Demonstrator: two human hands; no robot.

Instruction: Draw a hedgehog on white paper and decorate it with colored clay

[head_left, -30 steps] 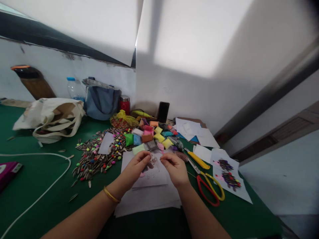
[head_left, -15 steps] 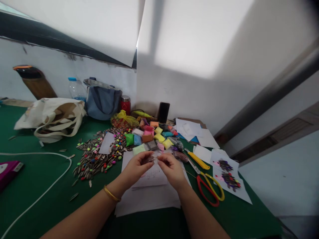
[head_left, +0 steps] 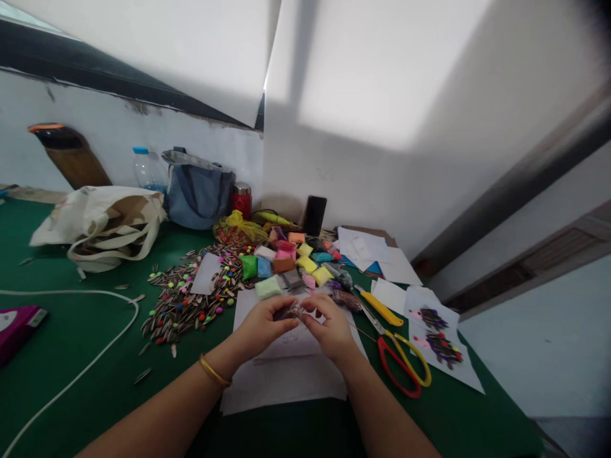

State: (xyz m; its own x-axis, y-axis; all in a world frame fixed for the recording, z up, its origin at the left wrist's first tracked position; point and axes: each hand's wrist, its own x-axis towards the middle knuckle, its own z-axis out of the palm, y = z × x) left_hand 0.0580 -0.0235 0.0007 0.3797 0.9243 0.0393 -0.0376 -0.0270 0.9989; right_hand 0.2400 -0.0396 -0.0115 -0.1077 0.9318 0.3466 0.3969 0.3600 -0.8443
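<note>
Between my hands is a small clear plastic packet with something dark inside, partly covered by my fingers. My left hand pinches its left side, and a gold bangle circles that wrist. At the packet's other end, the thumb and fingers of my right hand are closed on the crinkled plastic. Both hands hover over white paper sheets, the upper one bearing a faint line drawing. Just beyond lie several colourful soft packets, among them a pale green packet and a brown packet.
Striped sunflower seeds mixed with coloured balls are heaped on the left. Scissors and a yellow utility knife lie right, beside seed-covered pictures. Behind stand a phone, red flask and blue bag.
My hands have dipped slightly toward the paper with the packet, and its dark contents show more between my fingers. The whole view has shifted a little; the table items stay put.
</note>
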